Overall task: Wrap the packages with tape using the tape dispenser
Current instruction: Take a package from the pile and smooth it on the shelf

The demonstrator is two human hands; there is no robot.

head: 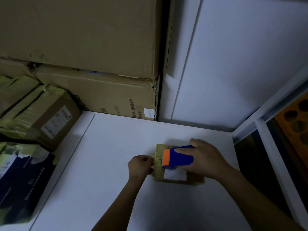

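Presently, counted left to right, with every place given from the small package (168, 178) on the white tabletop (108, 189):

1. Dark blue box (26, 184), far left of the package and nearer the viewer. Pale lettering on its side, yellowish tape crumpled over its top.
2. Taped parcels (35, 110), far left of the package and farther back. Brown cardboard, yellow-green tape bands, a printed shipping label on the nearest one.
3. Two large cardboard cartons (93, 47), behind and left of the package, one stacked on the other. The lower one carries printed text and a small white sticker.
4. Left hand (140, 165), touching the package's left edge. Fingers curled and close together, tips pinching at that edge; whether they hold loose tape or the wrapping itself cannot be told.
5. Package: small, flat, glossy with yellowish tape, lying on the tabletop. White label (175, 175) on its upper face.
6. Tape dispenser (179, 158), on top of the package. Blue body, orange front facing left.
7. Right hand (205, 157), over the package's right part. Fingers wrapped across the dispenser's top, thumb on its far side.
8. White wall panels (241, 55), behind and right of the package.
9. Orange board with dark round patches (295, 120), far right of the package, beyond a white frame.
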